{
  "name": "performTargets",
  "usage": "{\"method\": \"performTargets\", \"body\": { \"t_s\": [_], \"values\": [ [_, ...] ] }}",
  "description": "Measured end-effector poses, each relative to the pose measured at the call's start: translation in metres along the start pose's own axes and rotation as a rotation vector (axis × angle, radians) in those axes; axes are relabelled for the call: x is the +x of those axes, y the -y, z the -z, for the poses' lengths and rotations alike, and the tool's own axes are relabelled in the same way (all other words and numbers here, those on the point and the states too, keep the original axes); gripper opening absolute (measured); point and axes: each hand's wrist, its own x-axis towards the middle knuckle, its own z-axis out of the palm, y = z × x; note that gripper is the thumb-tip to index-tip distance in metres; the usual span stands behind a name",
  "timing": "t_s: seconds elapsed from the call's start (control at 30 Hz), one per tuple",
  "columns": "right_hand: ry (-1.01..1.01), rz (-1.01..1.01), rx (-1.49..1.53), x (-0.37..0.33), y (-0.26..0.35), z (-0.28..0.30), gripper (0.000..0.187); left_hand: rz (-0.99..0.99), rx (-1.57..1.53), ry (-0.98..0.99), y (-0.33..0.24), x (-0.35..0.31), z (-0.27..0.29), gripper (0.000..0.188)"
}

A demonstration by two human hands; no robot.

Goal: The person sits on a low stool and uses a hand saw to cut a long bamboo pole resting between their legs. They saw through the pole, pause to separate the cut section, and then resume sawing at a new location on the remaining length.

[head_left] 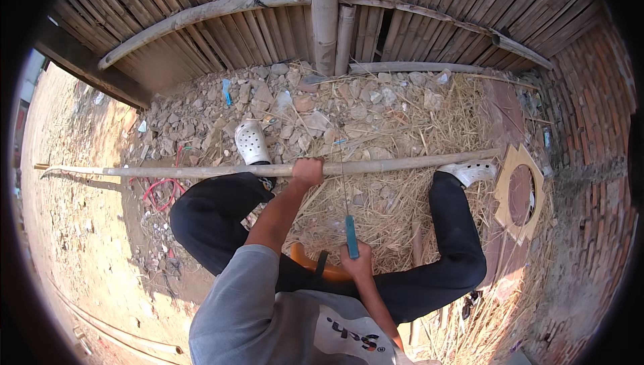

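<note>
Head view shows a long pale pole (389, 165) lying crosswise above the straw and rubble, its long axis running from nine o'clock to just above three. The left hand (307, 172) is on it, fingers clamped around the wood a little left of the picture's centre. At five o'clock from that hand, well below the pole, the right hand (357, 260) has its fingers closed on the teal handle (351, 236) of a saw. From there the thin blade (345, 194) points almost straight to twelve o'clock, meeting the pole nearly square. The key relation seems to be this crossing: it sits just beside the left hand, at its three o'clock, while the right hand is farther off, at the crossing's six o'clock. I cannot tell whether the teeth touch the wood. Toward three o'clock, the pole's end lies by the right shoe (471, 172).
</note>
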Motion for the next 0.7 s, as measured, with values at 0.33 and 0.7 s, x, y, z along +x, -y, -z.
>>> {"method": "performTargets", "body": {
  "t_s": [0.33, 0.7],
  "values": [
    [-0.002, 0.003, 0.058, -0.013, -0.024, -0.003, 0.014, -0.018, 0.028, 0.043, -0.006, -0.007, 0.002, 0.032],
    [-0.002, 0.012, 0.082, 0.009, -0.017, 0.004, 0.009, 0.002, 0.016, 0.05, -0.009, 0.001, 0.007, 0.034]
  ]
}}
